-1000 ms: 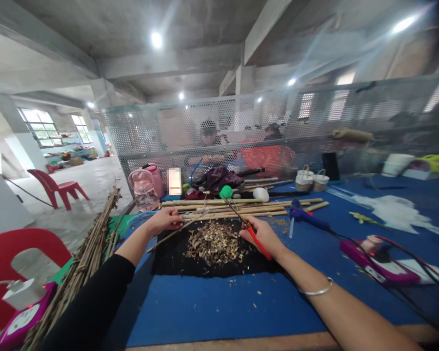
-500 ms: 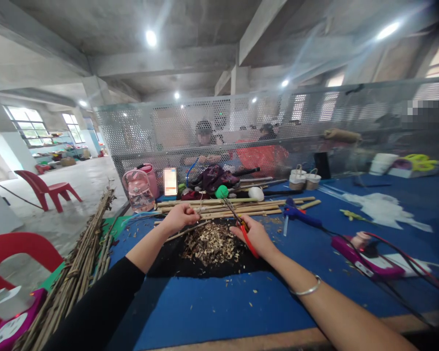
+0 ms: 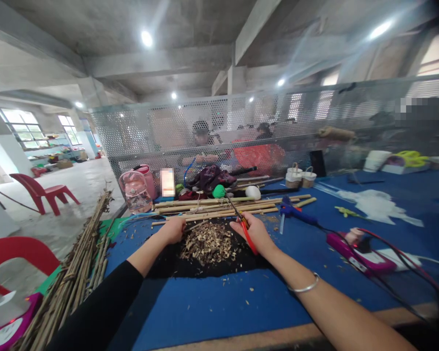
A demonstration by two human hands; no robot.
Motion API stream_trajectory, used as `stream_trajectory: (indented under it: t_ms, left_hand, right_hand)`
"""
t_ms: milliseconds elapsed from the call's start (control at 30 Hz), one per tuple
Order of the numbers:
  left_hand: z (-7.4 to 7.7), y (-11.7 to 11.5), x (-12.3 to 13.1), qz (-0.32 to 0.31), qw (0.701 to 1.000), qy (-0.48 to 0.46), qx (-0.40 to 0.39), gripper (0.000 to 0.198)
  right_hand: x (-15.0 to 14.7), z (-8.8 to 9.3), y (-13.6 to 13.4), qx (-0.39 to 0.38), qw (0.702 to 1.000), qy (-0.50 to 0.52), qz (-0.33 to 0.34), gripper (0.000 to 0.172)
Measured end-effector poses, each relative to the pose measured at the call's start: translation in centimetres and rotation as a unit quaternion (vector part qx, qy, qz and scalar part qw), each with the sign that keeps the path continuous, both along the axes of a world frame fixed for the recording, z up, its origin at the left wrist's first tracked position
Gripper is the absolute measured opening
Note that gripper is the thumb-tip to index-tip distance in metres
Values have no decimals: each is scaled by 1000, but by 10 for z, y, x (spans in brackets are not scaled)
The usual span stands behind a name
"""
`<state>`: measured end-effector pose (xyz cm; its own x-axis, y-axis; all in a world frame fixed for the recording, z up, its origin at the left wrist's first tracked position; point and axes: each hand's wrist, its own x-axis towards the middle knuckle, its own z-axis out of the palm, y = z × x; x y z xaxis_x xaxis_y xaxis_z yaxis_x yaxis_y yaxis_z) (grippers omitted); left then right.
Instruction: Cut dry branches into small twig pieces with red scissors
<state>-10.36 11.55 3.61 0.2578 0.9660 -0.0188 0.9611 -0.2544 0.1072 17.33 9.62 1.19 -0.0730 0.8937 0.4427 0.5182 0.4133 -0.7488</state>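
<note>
My left hand (image 3: pixel 174 230) is closed at the left edge of a heap of light and brown chips (image 3: pixel 207 243). A thin stick (image 3: pixel 196 225) runs right from its fingers over the back of the heap; the fingertips are partly hidden. My right hand (image 3: pixel 256 235) grips red-handled scissors (image 3: pixel 249 239) on the heap's right side, dark blades pointing forward and up. Whether the blades are apart is too small to tell. The chips lie on a black cloth (image 3: pixel 168 263) on the blue tabletop (image 3: pixel 212 312).
Pale sticks (image 3: pixel 219 212) lie across behind the heap. A blue glue gun (image 3: pixel 296 213) and purple power strip (image 3: pixel 358 256) with cables are at right. Bundled stalks (image 3: pixel 73 273) lie at left. Behind stand a pink bag (image 3: pixel 137 190), green ball (image 3: pixel 218 191) and perforated screen (image 3: pixel 161 131), with people beyond.
My left hand has moved down and slightly left, from above the sticks to the thin stick beside the heap. My right hand keeps the scissors nearly in place. The view shifted slightly.
</note>
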Motion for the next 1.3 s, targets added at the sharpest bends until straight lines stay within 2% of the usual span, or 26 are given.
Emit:
stream_trajectory:
  t_ms: [200,333,633,733,833,900,1000,1133,1200,1300]
  left_hand:
    - [1,1,-14,-26,999,-22,36,7]
    - [-1,8,-18,-4,999,-41,32,10]
    - [-19,19,0,21,996,-40,82,11]
    - [-17,17,2,16,997,-44,67,8]
    - [-9,9,0,12,999,-36,36,8]
    - [-1,2,-1,33,998,-35,31,10]
    - [6,-9,-6,100,994,-39,30,11]
    - [3,-19,-16,154,988,-32,10,7]
    - [1,-23,-16,183,980,-46,60,7]
    - [4,-30,-4,217,942,-128,220,17]
  right_hand:
    - [-1,4,-3,4,1000,-2,-4,29]
    - [-1,3,-2,2,1000,-7,-6,29]
    - [0,0,0,20,1000,-9,-15,29]
    - [2,-2,3,14,1000,-20,-9,28]
    - [3,-4,7,13,999,-43,1,27]
    - [2,-5,6,16,998,-66,-1,26]
    - [-4,-5,-1,26,992,-119,-11,27]
    - [-15,-2,-13,65,985,-162,-19,31]
    - [-18,0,-15,70,985,-154,-21,32]
    - [-20,6,-12,58,992,-101,-43,33]
